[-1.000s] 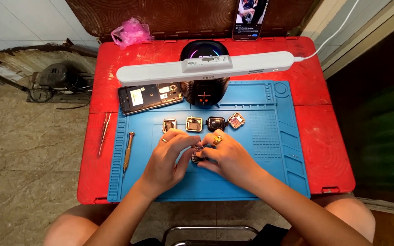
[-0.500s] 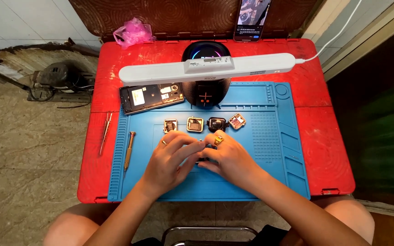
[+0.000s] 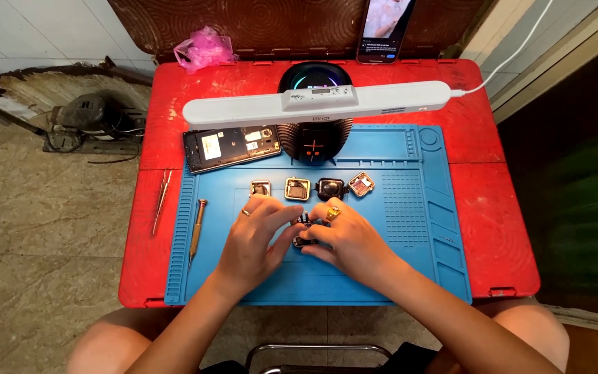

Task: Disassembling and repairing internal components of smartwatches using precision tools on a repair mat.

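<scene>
Together two hands (image 3: 306, 239), four small modules (image 3: 311, 188), one opened phone (image 3: 230, 147)

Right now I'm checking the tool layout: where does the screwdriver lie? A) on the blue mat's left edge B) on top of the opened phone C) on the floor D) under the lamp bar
A: the screwdriver lies along the blue mat's left edge, apart from the left hand.

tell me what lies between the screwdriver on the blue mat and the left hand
Nothing: the head view shows only bare blue mat between the screwdriver and the left hand.
</scene>
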